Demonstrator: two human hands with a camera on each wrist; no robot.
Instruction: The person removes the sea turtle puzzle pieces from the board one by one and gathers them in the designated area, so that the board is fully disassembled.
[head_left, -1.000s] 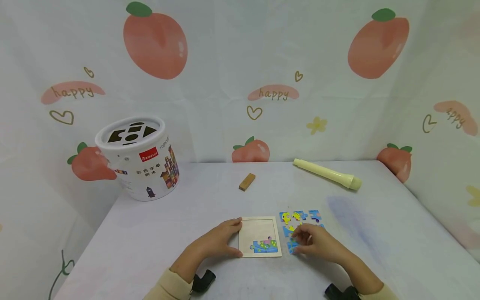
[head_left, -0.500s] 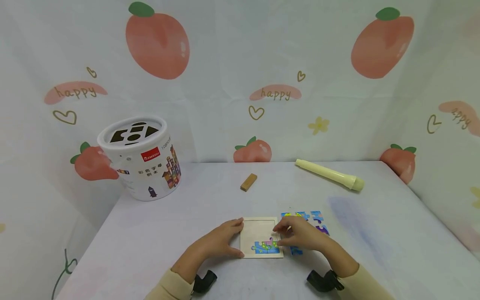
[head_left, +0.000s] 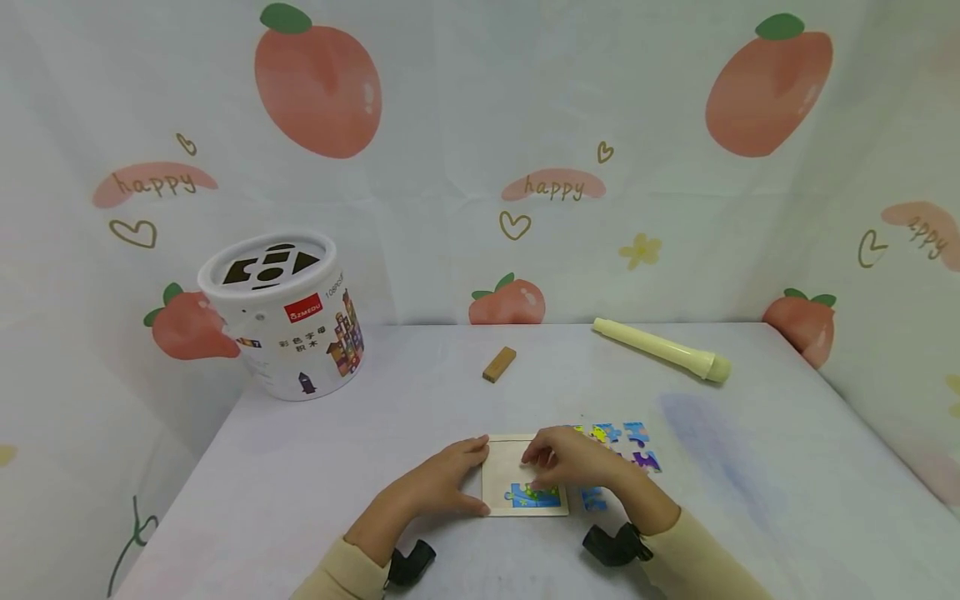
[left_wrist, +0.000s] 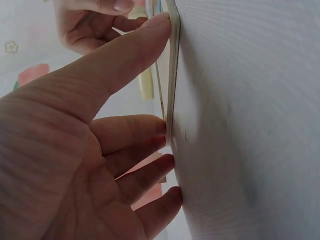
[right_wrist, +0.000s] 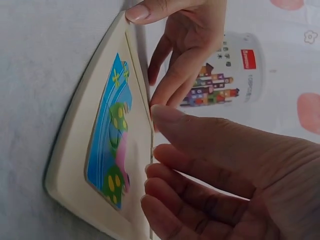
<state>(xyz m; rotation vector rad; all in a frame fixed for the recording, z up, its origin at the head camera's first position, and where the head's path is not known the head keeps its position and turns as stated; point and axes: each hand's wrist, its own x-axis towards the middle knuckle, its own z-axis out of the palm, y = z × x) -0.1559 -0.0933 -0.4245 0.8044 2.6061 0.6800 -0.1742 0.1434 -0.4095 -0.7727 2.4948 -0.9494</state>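
In the head view my left hand (head_left: 438,482) holds the left side of a square wooden puzzle tray (head_left: 502,454), thumb at the near corner and a finger at the far one. Joined blue and green puzzle pieces (head_left: 528,495) lie in the tray's near right part. My right hand (head_left: 573,460) hovers over the tray, covering part of it. Seen from the right wrist, its thumb (right_wrist: 172,120) stands apart from the loosely bent fingers, with nothing visible between them. Beside the tray on the right are several loose puzzle pieces (head_left: 637,432), some hidden behind the right hand.
A white bucket (head_left: 288,333) with shaped holes in its lid stands at the back left. Behind the tray lies a small wooden block (head_left: 499,364). A pale yellow stick shaped like a microphone (head_left: 660,350) rests at the back right. A printed cloth (head_left: 420,125) hangs behind the table.
My right hand has moved left from the loose pieces to above the tray, with its fingers now over the joined pieces. The left hand has stayed at the tray's left side.
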